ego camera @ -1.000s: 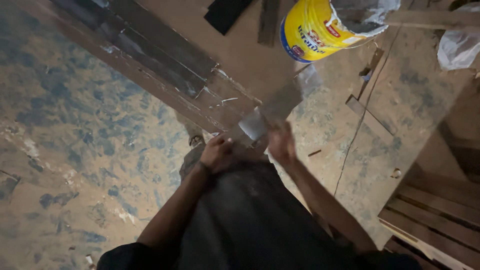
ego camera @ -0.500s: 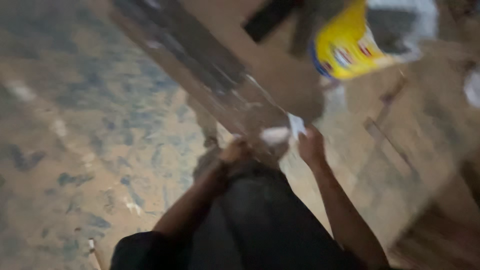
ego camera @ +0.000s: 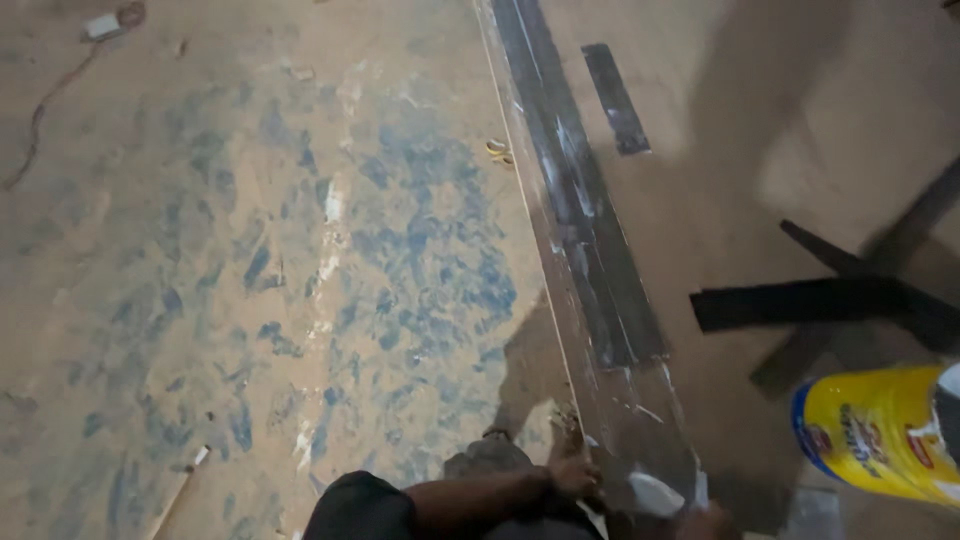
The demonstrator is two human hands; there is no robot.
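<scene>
A long wooden board runs up the view, with dark laminate strips stuck along its left edge and smears of white filler near its close end. My left hand grips the board's left edge at the bottom. Only part of my right hand shows at the bottom border. It holds a small scraper whose blade is coated in white filler and lies flat on the board. My dark clothing fills the bottom middle.
A yellow plastic tub lies on its side at the right. Loose dark strips cross on the board beside it, and a short one lies farther up. Left is a dusty blue-stained floor with a cord at top left.
The view has swung, so the board now runs up the frame and the tub sits lower right. Both hands stay at the board's near end with the scraper.
</scene>
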